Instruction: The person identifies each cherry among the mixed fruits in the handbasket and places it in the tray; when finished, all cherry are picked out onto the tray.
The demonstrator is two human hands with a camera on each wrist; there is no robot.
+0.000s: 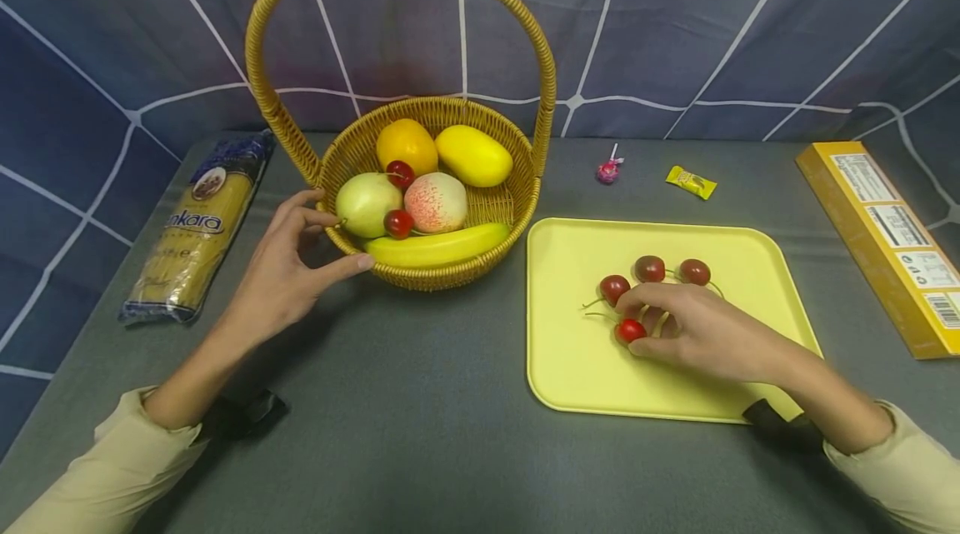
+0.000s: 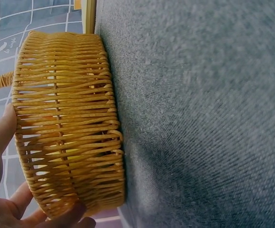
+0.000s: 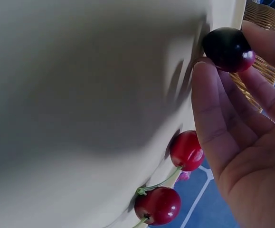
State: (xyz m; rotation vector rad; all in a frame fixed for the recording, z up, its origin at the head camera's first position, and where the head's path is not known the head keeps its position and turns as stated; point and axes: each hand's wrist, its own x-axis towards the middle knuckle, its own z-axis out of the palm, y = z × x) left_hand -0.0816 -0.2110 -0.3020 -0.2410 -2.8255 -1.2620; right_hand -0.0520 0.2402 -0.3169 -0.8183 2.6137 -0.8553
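Near right, the right hand (image 1: 701, 332) rests on the yellow tray (image 1: 570, 351), fingers (image 3: 213, 114) pinching a cherry (image 1: 631, 330) — small, light, smooth-skinned, likely slippery and easily bruised, so a soft pinch on the body or stem suits it. Three more cherries (image 1: 649, 268) lie just beyond. Farther left, the left hand (image 1: 288, 271) has its fingers spread against the basket (image 1: 450, 271) rim

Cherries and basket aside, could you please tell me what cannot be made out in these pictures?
- Head view: the right hand covers part of the tray and the cherry it pinches.
- Head view: print on the yellow box is too small.
- Left wrist view: the basket wall hides the fruit.
- Right wrist view: the tray is blurred.
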